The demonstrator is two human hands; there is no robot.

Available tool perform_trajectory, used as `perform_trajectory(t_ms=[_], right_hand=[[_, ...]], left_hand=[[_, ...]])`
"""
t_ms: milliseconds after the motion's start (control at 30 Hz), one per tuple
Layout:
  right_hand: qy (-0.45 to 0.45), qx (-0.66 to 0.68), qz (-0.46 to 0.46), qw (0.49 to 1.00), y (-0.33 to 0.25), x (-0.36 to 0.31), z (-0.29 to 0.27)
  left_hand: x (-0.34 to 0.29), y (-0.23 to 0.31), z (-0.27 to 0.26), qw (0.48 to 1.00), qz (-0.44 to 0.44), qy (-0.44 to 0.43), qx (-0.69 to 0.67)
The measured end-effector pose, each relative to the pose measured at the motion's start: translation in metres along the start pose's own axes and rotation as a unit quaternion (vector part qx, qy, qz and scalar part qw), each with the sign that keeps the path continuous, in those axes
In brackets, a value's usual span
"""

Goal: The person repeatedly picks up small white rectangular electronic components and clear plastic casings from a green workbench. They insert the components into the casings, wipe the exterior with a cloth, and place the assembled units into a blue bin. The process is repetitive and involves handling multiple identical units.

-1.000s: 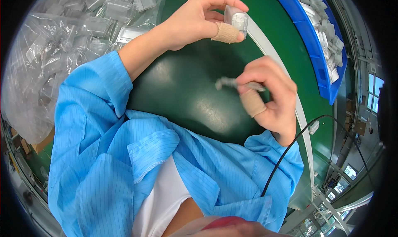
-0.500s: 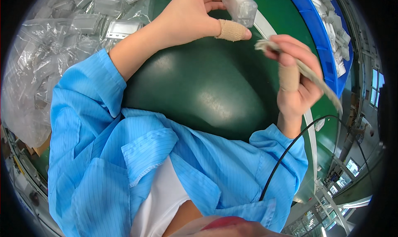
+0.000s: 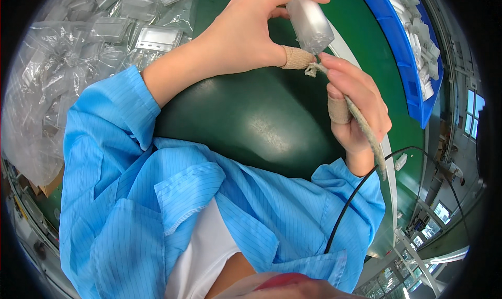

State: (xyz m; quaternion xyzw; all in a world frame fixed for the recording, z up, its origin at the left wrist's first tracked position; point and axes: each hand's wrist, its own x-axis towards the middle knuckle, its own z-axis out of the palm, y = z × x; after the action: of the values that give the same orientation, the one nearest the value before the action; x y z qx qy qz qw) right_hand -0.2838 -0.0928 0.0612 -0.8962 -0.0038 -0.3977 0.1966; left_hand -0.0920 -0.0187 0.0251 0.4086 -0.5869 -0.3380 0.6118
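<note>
Left hand (image 3: 256,32) grips 1 clear case (image 3: 310,27); right hand (image 3: 370,101) pinches 1 frayed strip (image 3: 366,129) just beside it. Beyond the latter hand: white table edging (image 3: 346,49), then a blue bin (image 3: 388,35).

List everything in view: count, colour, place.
Case: one, clear and whitish, left grip
Cloth strip: one, grey-beige, right grip
Cases: many, overlapping, clear, upper left
Plastic bag: at least one, clear, left
Bin: one, blue, upper right
Parts: many, whitish, in bin
Loose part: one, white, right
Table: one, green, under hands
Cable: one, black, right
Background: fittings too small to count
Smock: one, blue, on person
Left grip: one, beige-wrapped thumb, upper centre
Right grip: one, beige-wrapped thumb, right of centre
</note>
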Motion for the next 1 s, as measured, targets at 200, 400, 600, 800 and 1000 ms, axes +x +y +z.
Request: perform_trajectory(t_ms=[200,400,600,800,1000], right_hand=[[-0.007,0.01,0.019,1.0,-0.001,-0.001,-0.001],[-0.002,-0.061,0.011,0.998,-0.01,-0.003,0.001],[0.012,0.074,0.162,0.984,-0.013,-0.005,0.002],[0.146,0.379,0.284,0.868,-0.006,-0.008,0.008],[0.158,0.338,0.174,0.911,-0.004,-0.013,0.019]], left_hand=[[0.0,0.006,0.0,0.997,0.013,-0.007,0.081],[0.001,0.008,0.001,0.988,0.027,-0.006,0.15],[-0.001,0.012,0.003,0.981,0.072,0.021,0.181],[0.0,0.003,0.009,0.987,-0.044,0.037,-0.148],[-0.005,0.001,0.011,0.96,-0.082,0.044,-0.263]])
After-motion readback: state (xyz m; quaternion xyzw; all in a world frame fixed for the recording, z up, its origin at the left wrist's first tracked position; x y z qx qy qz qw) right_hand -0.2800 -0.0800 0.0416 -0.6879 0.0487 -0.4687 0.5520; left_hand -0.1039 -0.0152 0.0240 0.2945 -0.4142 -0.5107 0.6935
